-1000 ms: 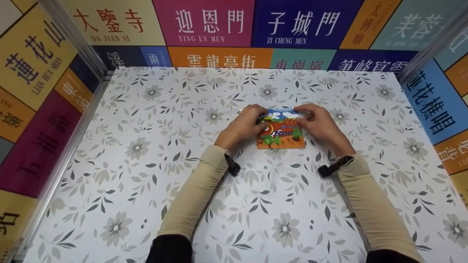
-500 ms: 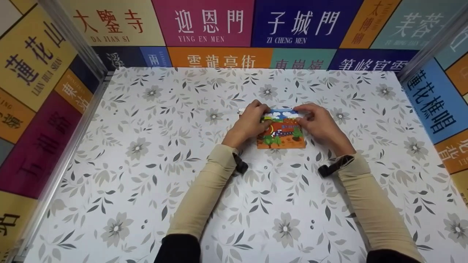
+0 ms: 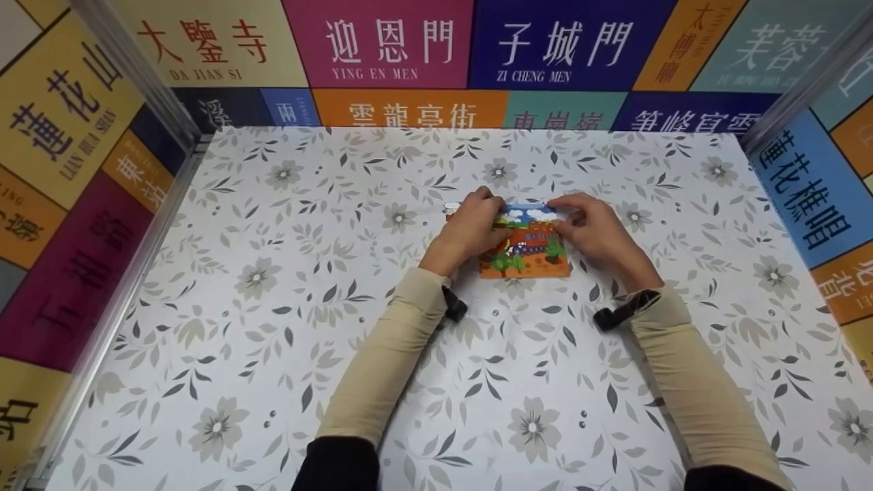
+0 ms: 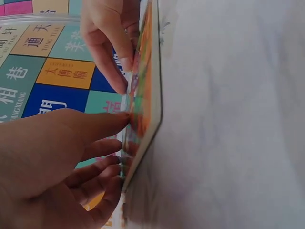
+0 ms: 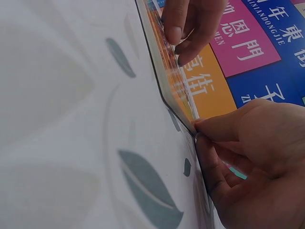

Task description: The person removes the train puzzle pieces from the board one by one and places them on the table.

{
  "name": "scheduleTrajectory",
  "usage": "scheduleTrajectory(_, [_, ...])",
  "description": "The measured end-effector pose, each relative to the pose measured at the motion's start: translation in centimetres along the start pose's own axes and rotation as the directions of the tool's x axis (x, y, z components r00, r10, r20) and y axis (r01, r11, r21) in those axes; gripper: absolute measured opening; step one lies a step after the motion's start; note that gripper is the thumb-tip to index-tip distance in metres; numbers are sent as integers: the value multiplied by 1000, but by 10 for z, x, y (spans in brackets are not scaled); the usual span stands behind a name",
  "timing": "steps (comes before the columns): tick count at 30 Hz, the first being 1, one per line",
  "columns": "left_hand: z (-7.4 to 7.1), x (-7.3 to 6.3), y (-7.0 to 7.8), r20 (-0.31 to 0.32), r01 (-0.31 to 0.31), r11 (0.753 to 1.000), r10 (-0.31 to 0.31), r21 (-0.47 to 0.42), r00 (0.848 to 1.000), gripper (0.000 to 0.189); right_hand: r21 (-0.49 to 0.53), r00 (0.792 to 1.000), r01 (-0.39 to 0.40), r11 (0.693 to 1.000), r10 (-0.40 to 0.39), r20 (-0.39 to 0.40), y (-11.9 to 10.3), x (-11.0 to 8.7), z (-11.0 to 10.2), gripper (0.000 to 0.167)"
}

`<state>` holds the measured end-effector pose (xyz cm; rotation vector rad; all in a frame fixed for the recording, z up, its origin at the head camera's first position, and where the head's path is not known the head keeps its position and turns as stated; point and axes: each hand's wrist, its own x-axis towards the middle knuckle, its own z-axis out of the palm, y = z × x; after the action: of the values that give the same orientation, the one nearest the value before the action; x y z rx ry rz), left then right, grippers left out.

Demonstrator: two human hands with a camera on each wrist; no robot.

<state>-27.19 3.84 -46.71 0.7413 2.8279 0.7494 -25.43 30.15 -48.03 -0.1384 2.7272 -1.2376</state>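
A thin square picture board (image 3: 535,256) lies flat on the table, printed with a red train, clouds, green plants and orange ground. My left hand (image 3: 470,228) reaches over its left side, thumb and fingertips touching the printed face and hiding part of it. In the left wrist view the left hand's thumb (image 4: 112,123) is fairly straight, with the fingers spread below. My right hand (image 3: 597,228) pinches the board's far right corner between thumb and index finger, seen close at the board's corner (image 5: 183,107) in the right wrist view.
A small white and reddish printed piece (image 3: 451,209) shows beyond my left hand, mostly hidden by it. The table cover (image 3: 273,354) is white with grey flowers and leaves. Colourful lettered panels (image 3: 395,44) stand along the back and both sides.
My left hand has slid to the right across the board, covering more of the train and uncovering the small piece at its left. The board and right hand have stayed in place.
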Motion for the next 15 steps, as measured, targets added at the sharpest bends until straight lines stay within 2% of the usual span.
scheduleTrajectory(4, [-2, 2, 5, 40, 15, 1000, -15, 21, 999, 48, 14, 1000, -7, 1000, 7, 3, 0, 0, -1, 43])
scheduleTrajectory(11, [-3, 7, 6, 87, 58, 997, -53, -52, 995, 51, 16, 1000, -4, 1000, 3, 6, 1, 2, -1, 44])
scheduleTrajectory(15, [-4, 7, 4, 105, 68, 995, -61, -66, 993, 51, -14, 1000, 30, 999, -30, -1, 3, 2, 1, 43])
